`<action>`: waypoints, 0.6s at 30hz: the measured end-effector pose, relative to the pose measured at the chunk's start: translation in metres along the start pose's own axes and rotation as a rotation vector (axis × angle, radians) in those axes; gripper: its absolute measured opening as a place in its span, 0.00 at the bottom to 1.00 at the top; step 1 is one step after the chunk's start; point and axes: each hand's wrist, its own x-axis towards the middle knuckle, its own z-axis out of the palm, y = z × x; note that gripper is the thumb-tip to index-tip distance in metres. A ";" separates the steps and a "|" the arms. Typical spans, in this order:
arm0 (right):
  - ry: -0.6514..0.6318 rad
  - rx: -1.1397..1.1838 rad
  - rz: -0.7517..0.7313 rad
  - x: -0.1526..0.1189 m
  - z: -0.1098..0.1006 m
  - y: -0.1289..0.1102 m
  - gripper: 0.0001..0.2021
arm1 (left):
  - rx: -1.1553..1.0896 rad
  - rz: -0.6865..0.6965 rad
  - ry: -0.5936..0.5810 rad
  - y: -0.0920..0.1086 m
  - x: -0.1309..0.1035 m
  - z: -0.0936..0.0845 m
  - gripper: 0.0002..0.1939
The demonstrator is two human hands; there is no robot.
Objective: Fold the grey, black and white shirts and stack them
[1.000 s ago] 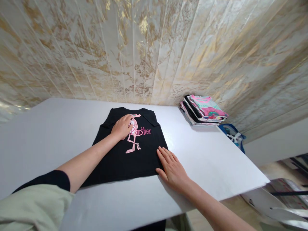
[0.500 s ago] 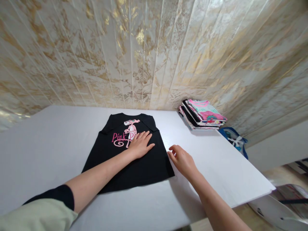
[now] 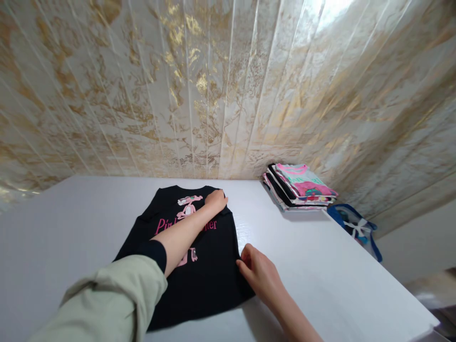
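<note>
A black T-shirt (image 3: pixel 217 266) with a pink cartoon panther and pink lettering lies flat, print up, on the white table. My left hand (image 3: pixel 215 200) reaches across it to the shoulder on the right, its fingers curled closed on the cloth there. At the shirt's right side edge, my right hand (image 3: pixel 259 271) pinches the fabric between thumb and fingers. My left forearm covers part of the lettering and the figure's middle.
A stack of folded clothes (image 3: pixel 301 185) sits at the table's back right, a grey and pink top uppermost. Beyond the right edge of the white table (image 3: pixel 306 266) is a blue-trimmed bag (image 3: pixel 356 228). A gold-patterned wall covering (image 3: pixel 213 95) rises behind.
My left hand has moved from lying spread on the print up to the right shoulder and closed there. My right hand has come onto the side edge. The view has tilted up.
</note>
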 end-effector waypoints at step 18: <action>-0.070 0.575 -0.169 -0.005 0.014 -0.007 0.17 | -0.290 -0.186 -0.031 -0.017 0.017 -0.003 0.06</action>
